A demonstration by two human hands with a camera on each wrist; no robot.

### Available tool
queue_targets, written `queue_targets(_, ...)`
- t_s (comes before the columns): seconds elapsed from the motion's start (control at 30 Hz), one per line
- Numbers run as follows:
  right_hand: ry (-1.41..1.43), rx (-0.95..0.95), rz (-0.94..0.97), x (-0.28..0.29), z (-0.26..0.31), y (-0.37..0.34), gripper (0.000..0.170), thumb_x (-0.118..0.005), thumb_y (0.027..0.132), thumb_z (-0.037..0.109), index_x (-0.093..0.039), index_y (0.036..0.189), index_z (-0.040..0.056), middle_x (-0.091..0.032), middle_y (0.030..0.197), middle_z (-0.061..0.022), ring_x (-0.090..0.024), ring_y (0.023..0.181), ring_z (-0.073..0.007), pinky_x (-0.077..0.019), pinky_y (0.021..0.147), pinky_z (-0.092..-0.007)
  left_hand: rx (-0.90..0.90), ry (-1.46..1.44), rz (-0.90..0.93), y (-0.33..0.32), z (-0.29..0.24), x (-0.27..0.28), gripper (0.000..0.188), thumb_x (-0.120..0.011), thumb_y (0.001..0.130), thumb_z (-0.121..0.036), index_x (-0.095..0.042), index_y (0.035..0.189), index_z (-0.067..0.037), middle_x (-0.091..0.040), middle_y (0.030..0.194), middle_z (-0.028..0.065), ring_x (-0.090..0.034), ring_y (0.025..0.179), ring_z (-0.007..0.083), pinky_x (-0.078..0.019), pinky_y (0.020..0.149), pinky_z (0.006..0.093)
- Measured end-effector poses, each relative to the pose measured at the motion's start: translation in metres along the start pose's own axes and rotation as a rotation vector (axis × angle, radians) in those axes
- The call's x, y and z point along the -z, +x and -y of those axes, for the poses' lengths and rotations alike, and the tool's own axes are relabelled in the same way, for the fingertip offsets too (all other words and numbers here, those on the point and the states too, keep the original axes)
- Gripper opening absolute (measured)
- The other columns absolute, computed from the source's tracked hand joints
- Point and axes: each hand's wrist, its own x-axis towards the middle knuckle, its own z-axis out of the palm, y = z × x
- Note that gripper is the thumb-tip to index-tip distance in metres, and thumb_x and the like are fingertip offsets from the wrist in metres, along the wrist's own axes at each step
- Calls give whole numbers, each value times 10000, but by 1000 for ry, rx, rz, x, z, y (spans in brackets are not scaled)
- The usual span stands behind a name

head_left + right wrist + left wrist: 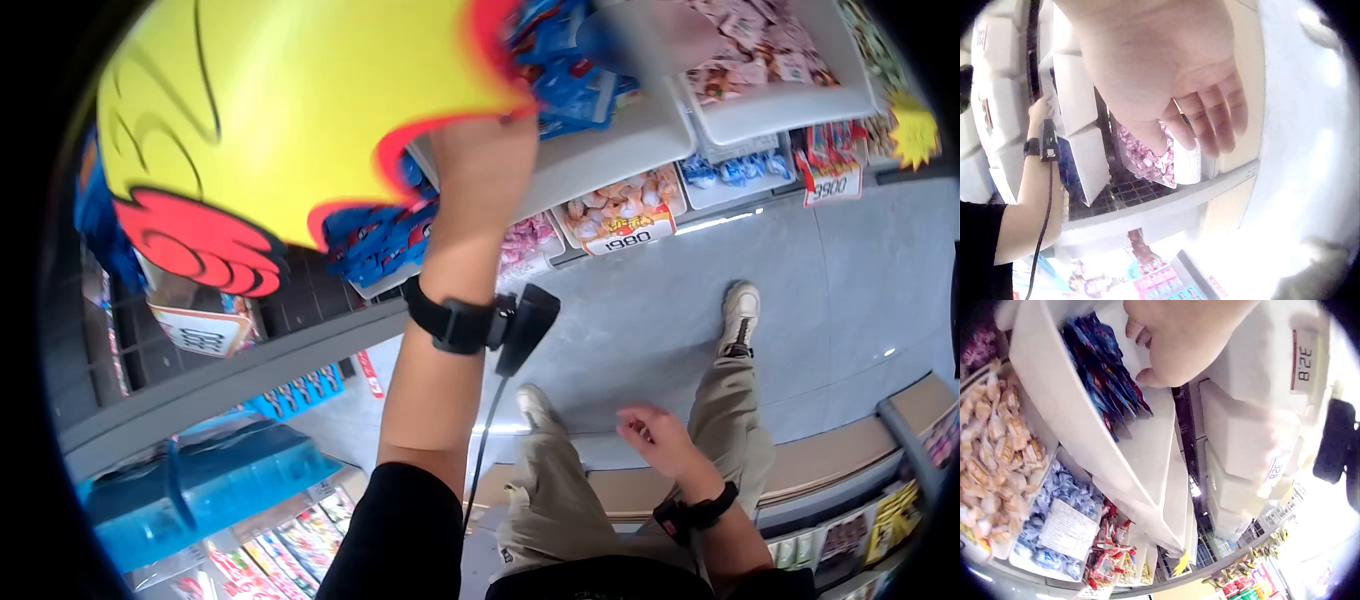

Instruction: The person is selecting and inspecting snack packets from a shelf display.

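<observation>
My left hand [1185,340] reaches into a white bin [1063,394] in the left wrist view. Its fingers are bent loosely, and nothing shows between fingertips and thumb. Beside them stands a row of blue foil packets [1100,359]. In the head view the left hand [485,160] is blurred, its fingers partly covered by a large yellow and red cutout sign [300,100]. My right hand [660,440] hangs low over the legs and holds nothing. The right wrist view shows that hand's [1166,69] palm and extended fingers.
Lower trays hold orange-wrapped candies [620,195] and blue-wrapped candies [735,168], with a price card [630,235] on the front edge. A bin of pink packets [755,50] adjoins. Blue bottle packs [210,490] lie lower left. Grey floor [640,310] runs beside the shelf.
</observation>
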Motion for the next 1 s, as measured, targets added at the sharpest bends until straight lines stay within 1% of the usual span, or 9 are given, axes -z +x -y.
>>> queue_targets(0.1, 145, -118, -31, 2, -8, -45, 258, -600, 774, 183, -578, 978, 26, -610, 753, -113, -595, 640, -190, -472, 586, -283, 85, -44, 113, 22, -1, -26, 630, -618, 725, -189, -349, 1242, 50, -402, 1226, 244, -442, 1096, 354, -360, 904, 337)
queue_targets(0.2, 235, -39, -29, 7, -31, -43, 258, -587, 786, 185, -574, 979, 15, -600, 732, -114, -586, 642, -191, -467, 582, -283, -25, -104, 80, 44, 19, -44, 547, -584, 770, -211, -393, 1222, 32, -454, 1187, 242, -484, 1060, 341, -385, 867, 329)
queue_targets(0.3, 307, -55, 36, 22, -53, -46, 252, -584, 790, 186, -573, 982, 23, -600, 735, -119, -584, 645, -195, -466, 582, -284, 28, 8, 285, 49, 6, -40, 381, -549, 800, -200, -504, 1109, 19, -535, 1058, 235, -511, 985, 374, -412, 833, 373)
queue_targets(0.4, 231, -26, -4, 54, -54, -45, 246, -579, 794, 184, -571, 987, 32, -605, 747, -123, -582, 631, -200, -465, 574, -288, 39, 139, 264, 56, -5, -39, 294, -541, 814, -197, -570, 1008, 22, -569, 1004, 210, -547, 920, 365, -430, 807, 359)
queue_targets(0.53, 236, -62, -34, 86, -40, -58, 236, -575, 795, 176, -578, 987, 39, -611, 750, -123, -579, 613, -203, -464, 561, -292, 74, -149, 98, 47, -3, -35, 234, -499, 846, -167, -580, 926, 37, -601, 892, 197, -590, 870, 310, -446, 770, 355)
queue_targets(0.63, 207, -93, -65, 84, -41, -64, 222, -579, 790, 150, -583, 979, 34, -614, 740, -115, -577, 597, -193, -460, 541, -286, 198, 33, 34, 39, -26, -7, 256, -447, 878, -163, -549, 897, 71, -609, 830, 172, -615, 814, 271, -475, 689, 336)
queue_targets(0.7, 309, -95, -128, 72, -45, -63, 206, -585, 781, 118, -587, 968, 31, -608, 716, -103, -566, 590, -165, -451, 525, -269, 569, -727, -84, 33, -30, 8, 266, -410, 900, -178, -519, 905, 65, -595, 814, 144, -617, 700, 238, -479, 585, 302)
queue_targets(0.83, 396, -115, -92, 36, -59, -62, 193, -587, 778, 83, -576, 962, 25, -582, 674, -72, -532, 578, -123, -436, 512, -250, 788, -1010, -224, 7, 2, 56, 273, -389, 914, -206, -493, 965, 41, -557, 747, 117, -500, 528, 159, -412, 481, 232)
queue_targets(1.0, 432, -158, -33, 11, -67, -62, 179, -563, 789, 68, -571, 961, 24, -582, 697, -51, -536, 618, -104, -428, 524, -235, 991, -897, -314, -2, 69, 98, 234, -395, 915, -230, -485, 899, -15, -468, 658, 43, -400, 509, 115, -334, 441, 222)
